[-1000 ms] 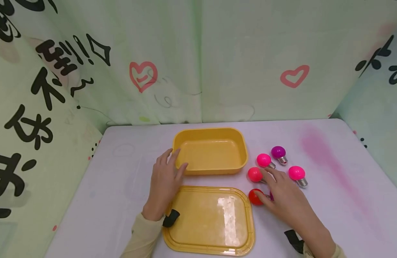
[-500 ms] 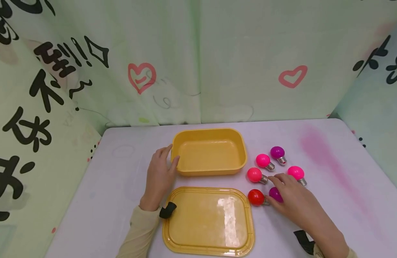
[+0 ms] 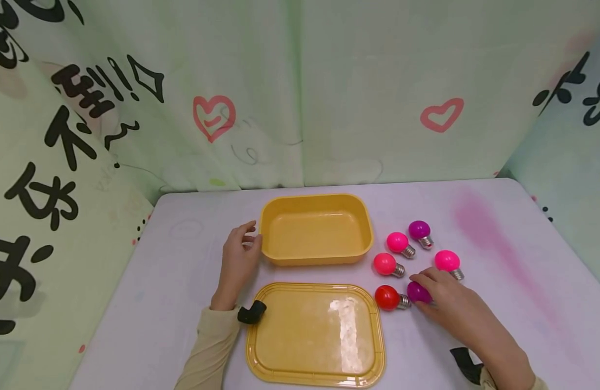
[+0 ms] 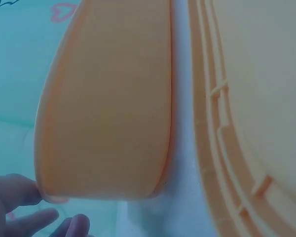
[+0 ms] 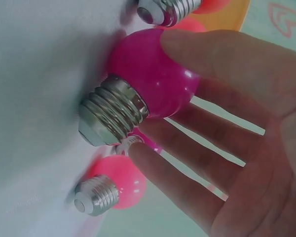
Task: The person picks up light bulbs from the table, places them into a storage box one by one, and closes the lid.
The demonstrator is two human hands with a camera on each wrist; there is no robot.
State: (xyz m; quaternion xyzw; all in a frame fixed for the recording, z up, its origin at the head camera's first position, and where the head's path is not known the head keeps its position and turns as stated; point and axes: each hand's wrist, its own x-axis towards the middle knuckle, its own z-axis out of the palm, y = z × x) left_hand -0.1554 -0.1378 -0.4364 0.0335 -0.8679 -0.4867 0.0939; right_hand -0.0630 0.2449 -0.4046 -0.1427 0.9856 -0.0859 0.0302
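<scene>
My right hand [image 3: 453, 303] pinches a purple light bulb [image 3: 419, 292] on the table, thumb on one side and fingers on the other. In the right wrist view the purple bulb's metal screw base [image 5: 113, 109] points away from the palm. A red bulb [image 3: 387, 298] lies just left of it. Near the left end of the yellow container [image 3: 316, 260] is my left hand [image 3: 238, 262], its fingers loosely bent. In the left wrist view a fingertip [image 4: 32, 192] is at the container's corner; I cannot tell whether it touches.
A shallow yellow lid [image 3: 309, 330] lies in front of the container. Right of the container are a coral bulb [image 3: 385, 264], a pink bulb [image 3: 398, 242], another purple bulb [image 3: 419, 230] and another pink bulb [image 3: 447, 261]. A printed curtain [image 3: 358, 119] stands behind the table [image 3: 500, 227].
My right hand has drawn back to the right from over the red and coral bulbs, its fingers now closed in on the purple bulb. My left hand's fingers have come off the container's rim.
</scene>
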